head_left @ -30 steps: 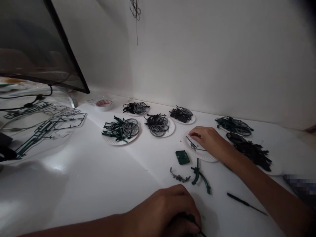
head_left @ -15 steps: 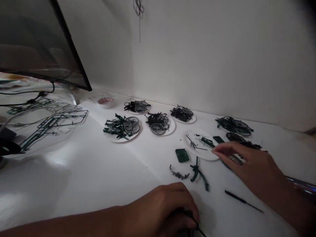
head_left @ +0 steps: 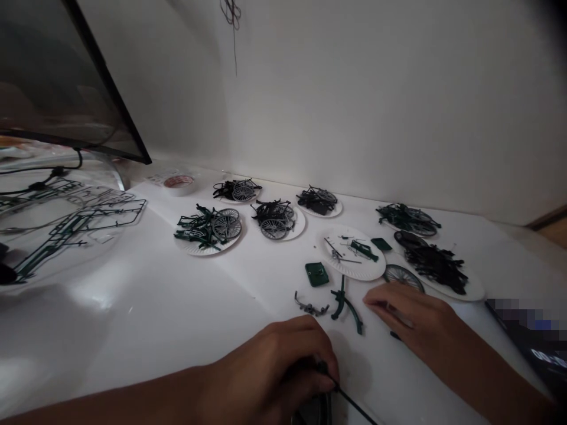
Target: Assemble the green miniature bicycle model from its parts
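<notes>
My left hand [head_left: 296,360] is closed around a dark model bicycle part [head_left: 354,404], at the bottom middle. A thin rod sticks out from it to the lower right, and a curved rim shows below the fingers. My right hand [head_left: 410,316] has thumb and fingertips pinched together above the table; whatever they hold is too small or hidden to make out. Between the hands lie a green forked frame piece [head_left: 343,304] and a grey handlebar-like part [head_left: 311,306]. Beyond these is a green square piece [head_left: 316,274]. A screwdriver [head_left: 396,335] is mostly hidden under my right hand.
A paper plate [head_left: 374,271] carries small parts; a spoked wheel [head_left: 403,275] lies beside it. Several other plates hold model bicycle parts, including a black pile [head_left: 438,265]. Green sprue frames [head_left: 80,227], a tape roll [head_left: 178,184] and a monitor [head_left: 66,77] are left; a phone [head_left: 527,336] is right.
My right hand has drawn back from the small-parts plate toward me, fingertips still pinched, and now covers most of the screwdriver. The view has shifted slightly right. My left hand keeps its grip.
</notes>
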A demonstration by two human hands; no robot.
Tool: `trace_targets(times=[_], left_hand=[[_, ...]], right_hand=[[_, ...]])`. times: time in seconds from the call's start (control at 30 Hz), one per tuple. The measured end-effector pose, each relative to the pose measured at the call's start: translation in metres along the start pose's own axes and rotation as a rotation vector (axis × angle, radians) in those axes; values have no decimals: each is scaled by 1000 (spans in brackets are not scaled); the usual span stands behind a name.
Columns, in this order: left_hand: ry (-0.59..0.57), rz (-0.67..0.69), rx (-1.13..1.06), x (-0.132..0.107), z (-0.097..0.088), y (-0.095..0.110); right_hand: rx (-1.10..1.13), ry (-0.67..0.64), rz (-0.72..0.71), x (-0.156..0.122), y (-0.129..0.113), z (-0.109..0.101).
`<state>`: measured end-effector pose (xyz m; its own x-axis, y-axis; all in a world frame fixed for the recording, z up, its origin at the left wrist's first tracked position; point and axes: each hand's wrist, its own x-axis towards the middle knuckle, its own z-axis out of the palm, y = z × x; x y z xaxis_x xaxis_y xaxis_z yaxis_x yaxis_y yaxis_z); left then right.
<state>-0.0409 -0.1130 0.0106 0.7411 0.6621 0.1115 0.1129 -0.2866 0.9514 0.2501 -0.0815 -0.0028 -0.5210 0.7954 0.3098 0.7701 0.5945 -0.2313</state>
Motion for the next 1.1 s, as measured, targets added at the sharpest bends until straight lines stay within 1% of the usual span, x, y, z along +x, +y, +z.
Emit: trace_targets(times=[0.1, 0.17, 0.3, 0.47, 0.53, 0.67, 0.77, 0.93, 1.1], left_hand=[[13, 0, 22, -1, 1, 3], [46, 3, 29, -2, 2, 3], [116, 16, 17, -3, 6, -3], [219, -9, -12, -3, 12, -9], [215, -7, -3, -3, 13, -10], [119, -17, -1, -3, 12, -15], [152, -54, -15, -3, 12, -19], [195, -128, -67, -2, 12, -20], [202, -137, -64, -3, 9, -17]], right_hand=[[-9, -8, -9, -3, 0, -1], [-19, -16, -8, -5, 1, -1], [-15, -42, -6, -10, 0, -1], [-26, -7, 87, -9, -5, 1], [-17, -17, 109, -6, -8, 1], [-7, -37, 132, -2, -16, -2], [-4, -40, 138, -3, -17, -3], [-4, -4, 111, -6, -7, 4], [2, -21, 117, -8, -1, 8]])
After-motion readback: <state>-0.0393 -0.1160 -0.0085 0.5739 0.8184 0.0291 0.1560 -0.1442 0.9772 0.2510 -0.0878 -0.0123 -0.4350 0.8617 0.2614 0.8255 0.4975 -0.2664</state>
